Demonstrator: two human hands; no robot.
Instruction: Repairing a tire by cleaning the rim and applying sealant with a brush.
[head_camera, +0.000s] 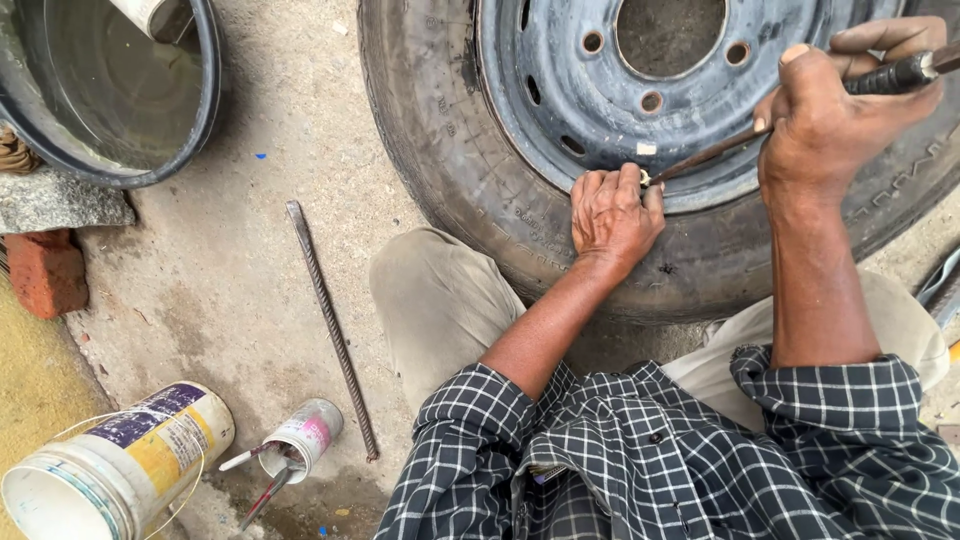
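Note:
A worn black tyre (450, 160) on a dark steel rim (570, 80) lies flat on the concrete in front of me. My left hand (612, 215) rests on the tyre's inner edge where rubber meets rim, fingers pinched at the tip of a thin metal tool. My right hand (825, 125) grips that screwdriver-like tool (880, 78) by its dark handle, the shaft angled down-left to the bead beside my left fingers. My knees and checked shirt sleeves fill the lower frame.
A ribbed steel bar (330, 325) lies on the ground left of my knee. A small tin (303, 437) with brushes and a white bucket (115, 465) stand at lower left. A black water tub (105, 85) sits at upper left above a red brick (45, 272).

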